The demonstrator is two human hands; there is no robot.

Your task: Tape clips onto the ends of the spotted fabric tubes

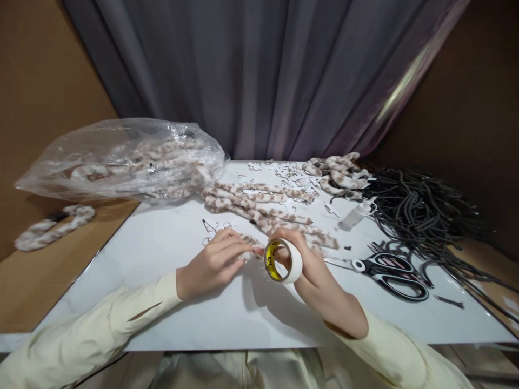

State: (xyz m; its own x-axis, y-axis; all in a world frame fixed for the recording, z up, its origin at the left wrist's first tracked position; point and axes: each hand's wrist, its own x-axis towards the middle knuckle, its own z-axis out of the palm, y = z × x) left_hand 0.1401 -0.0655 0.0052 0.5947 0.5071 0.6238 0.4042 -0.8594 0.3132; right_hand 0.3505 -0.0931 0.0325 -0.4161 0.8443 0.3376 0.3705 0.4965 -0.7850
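Note:
My right hand [306,265] grips a roll of white tape [297,265] with a yellow inner core, its fingers partly through the ring. Close beside it, my left hand [217,259] is closed on the end of a brown-and-white furry strip [248,239], mostly covered by the fingers. The fingertips of both hands nearly meet, and the exact contact there is hidden. Just beyond the hands lies a pile of similar furry strips [259,208] on the white table [162,232].
A clear plastic bag [121,156] of furry pieces lies back left; a furry loop [52,229] rests on cardboard. On the right are scissors [389,273], a small bottle [357,215], black cords [417,205] and furry loops [340,173]. Scraps [284,173] litter the back.

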